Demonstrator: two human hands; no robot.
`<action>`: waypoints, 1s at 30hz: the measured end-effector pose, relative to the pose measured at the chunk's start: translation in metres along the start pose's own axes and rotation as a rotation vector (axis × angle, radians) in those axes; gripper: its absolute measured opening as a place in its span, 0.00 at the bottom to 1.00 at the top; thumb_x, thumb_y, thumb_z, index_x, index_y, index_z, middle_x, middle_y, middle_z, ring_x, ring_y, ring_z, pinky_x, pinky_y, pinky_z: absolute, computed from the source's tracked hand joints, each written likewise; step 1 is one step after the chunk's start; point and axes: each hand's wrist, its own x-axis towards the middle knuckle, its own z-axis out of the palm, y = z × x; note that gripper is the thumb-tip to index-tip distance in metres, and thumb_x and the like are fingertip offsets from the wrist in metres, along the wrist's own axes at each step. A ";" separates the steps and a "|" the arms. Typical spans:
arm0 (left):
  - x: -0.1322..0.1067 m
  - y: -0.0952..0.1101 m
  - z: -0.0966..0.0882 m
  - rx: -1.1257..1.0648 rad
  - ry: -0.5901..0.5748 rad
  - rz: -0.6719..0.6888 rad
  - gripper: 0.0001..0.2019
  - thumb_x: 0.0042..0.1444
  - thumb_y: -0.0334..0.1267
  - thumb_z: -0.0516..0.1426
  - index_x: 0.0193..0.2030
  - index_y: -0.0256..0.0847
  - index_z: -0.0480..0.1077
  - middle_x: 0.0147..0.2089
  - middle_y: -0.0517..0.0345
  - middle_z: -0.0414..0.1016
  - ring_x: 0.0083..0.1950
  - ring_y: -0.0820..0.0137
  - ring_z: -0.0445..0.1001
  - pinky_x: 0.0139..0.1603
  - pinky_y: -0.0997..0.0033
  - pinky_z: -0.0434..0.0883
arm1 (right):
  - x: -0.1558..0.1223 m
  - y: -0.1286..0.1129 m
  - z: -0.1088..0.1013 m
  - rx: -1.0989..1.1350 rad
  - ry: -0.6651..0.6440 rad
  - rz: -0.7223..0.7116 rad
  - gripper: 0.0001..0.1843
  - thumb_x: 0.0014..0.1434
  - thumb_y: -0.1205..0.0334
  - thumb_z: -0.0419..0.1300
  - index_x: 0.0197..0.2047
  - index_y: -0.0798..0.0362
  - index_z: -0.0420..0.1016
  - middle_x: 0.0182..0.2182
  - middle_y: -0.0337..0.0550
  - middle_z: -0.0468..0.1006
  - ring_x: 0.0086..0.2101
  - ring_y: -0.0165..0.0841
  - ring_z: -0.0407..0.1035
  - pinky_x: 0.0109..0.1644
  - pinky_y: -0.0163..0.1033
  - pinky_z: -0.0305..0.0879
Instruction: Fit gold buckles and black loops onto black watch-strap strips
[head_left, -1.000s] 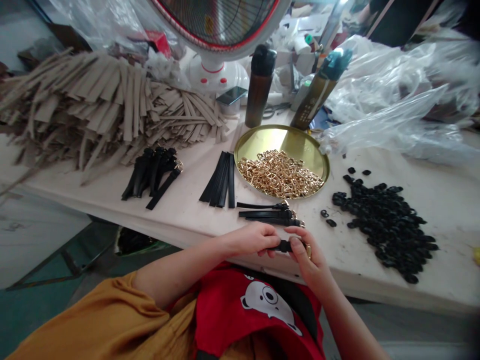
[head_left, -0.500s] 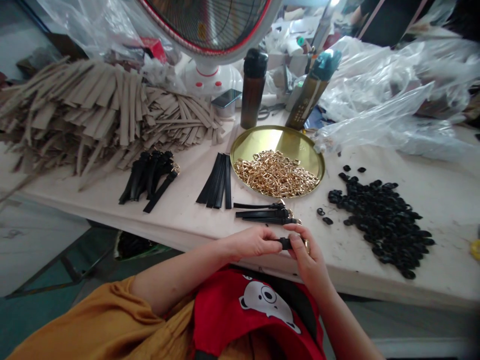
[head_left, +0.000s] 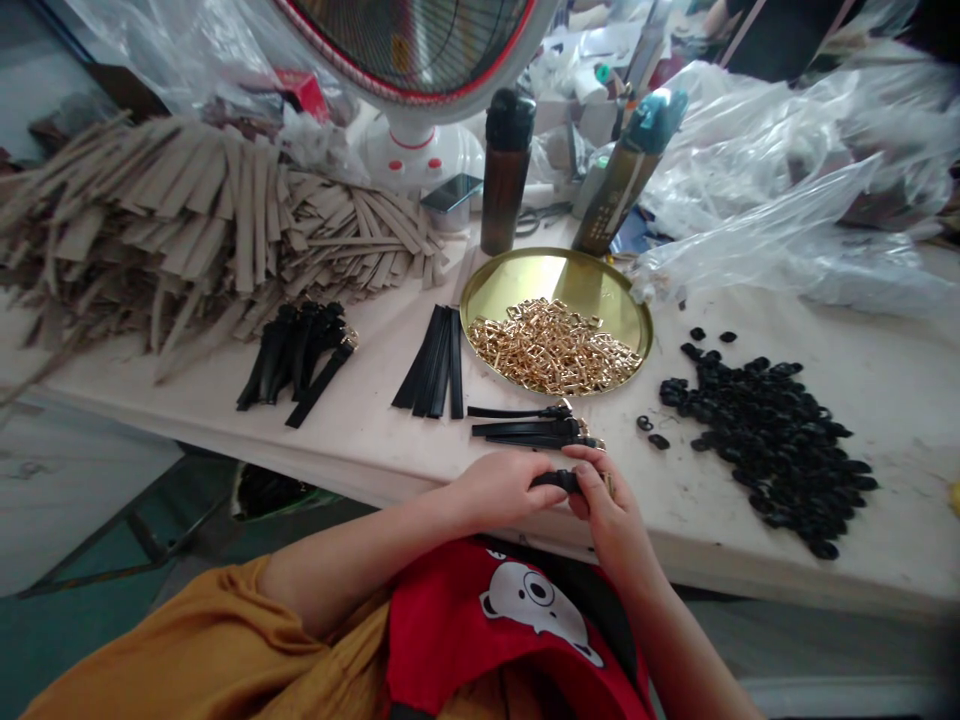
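- Holding a black strap [head_left: 553,480] just past the front edge of a pale table [head_left: 375,440], a person in a red apron [head_left: 431,610] bent both hands to the piece, as the head view showed.
- The left hand [head_left: 506,488] had its fingers curled round the strap's left end, the thumb laid along it.
- The right hand [head_left: 604,500] pinched the other end, thumb on top, with a gold buckle [head_left: 609,486] peeking out beside the fingers.
- Just beyond the knuckles, I saw more buckled straps [head_left: 525,428] lying side by side, below a round gold tray [head_left: 517,275] heaped with small gold fittings [head_left: 555,350].
- Left of the tray, plain black strips [head_left: 435,365] lay spread like a fan; farther left sat a bunch of finished-looking straps [head_left: 292,350].
- To the right, black loops [head_left: 780,440] were piled on the tabletop.
- Behind stood a dark bottle [head_left: 506,180] and an electric fan [head_left: 420,145], near a mound of grey-brown strips [head_left: 202,200].
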 end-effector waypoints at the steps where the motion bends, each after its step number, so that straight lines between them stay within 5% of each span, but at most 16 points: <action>1: 0.000 0.000 0.001 0.049 0.017 -0.007 0.13 0.56 0.44 0.50 0.40 0.39 0.71 0.38 0.56 0.75 0.37 0.68 0.70 0.36 0.74 0.62 | 0.000 0.002 0.000 -0.010 -0.008 -0.012 0.17 0.54 0.48 0.53 0.42 0.50 0.67 0.21 0.34 0.61 0.21 0.27 0.57 0.22 0.31 0.58; 6: -0.002 0.000 0.005 0.247 0.036 0.017 0.16 0.56 0.47 0.49 0.38 0.39 0.71 0.37 0.51 0.75 0.37 0.64 0.71 0.35 0.72 0.62 | -0.002 0.010 -0.002 -0.079 -0.038 -0.035 0.17 0.56 0.49 0.52 0.43 0.50 0.67 0.23 0.35 0.62 0.22 0.28 0.58 0.24 0.33 0.58; 11: -0.005 0.003 0.004 0.268 -0.013 0.071 0.12 0.56 0.37 0.48 0.40 0.37 0.70 0.36 0.50 0.75 0.35 0.64 0.71 0.32 0.71 0.62 | -0.003 0.009 -0.004 0.025 -0.073 0.056 0.18 0.55 0.49 0.53 0.44 0.51 0.67 0.18 0.30 0.54 0.18 0.25 0.49 0.19 0.31 0.48; 18: -0.010 0.001 0.008 0.354 0.018 0.055 0.16 0.58 0.47 0.46 0.41 0.41 0.70 0.37 0.52 0.75 0.38 0.64 0.72 0.34 0.71 0.62 | -0.006 0.008 -0.003 0.193 -0.136 0.167 0.17 0.55 0.50 0.54 0.44 0.51 0.66 0.16 0.27 0.47 0.16 0.24 0.42 0.19 0.30 0.40; 26: -0.008 0.002 0.010 0.383 0.012 0.087 0.16 0.58 0.46 0.46 0.39 0.40 0.70 0.35 0.53 0.75 0.36 0.65 0.72 0.31 0.72 0.61 | -0.010 0.009 -0.008 -0.037 -0.090 0.085 0.18 0.54 0.48 0.54 0.43 0.51 0.68 0.21 0.33 0.61 0.20 0.25 0.53 0.21 0.30 0.52; 30: -0.007 0.004 0.003 0.133 -0.150 0.032 0.15 0.60 0.40 0.45 0.30 0.37 0.69 0.27 0.58 0.73 0.28 0.72 0.70 0.29 0.76 0.61 | -0.012 0.012 -0.012 -0.155 -0.127 0.005 0.19 0.56 0.48 0.51 0.46 0.51 0.67 0.25 0.37 0.67 0.25 0.28 0.61 0.26 0.32 0.60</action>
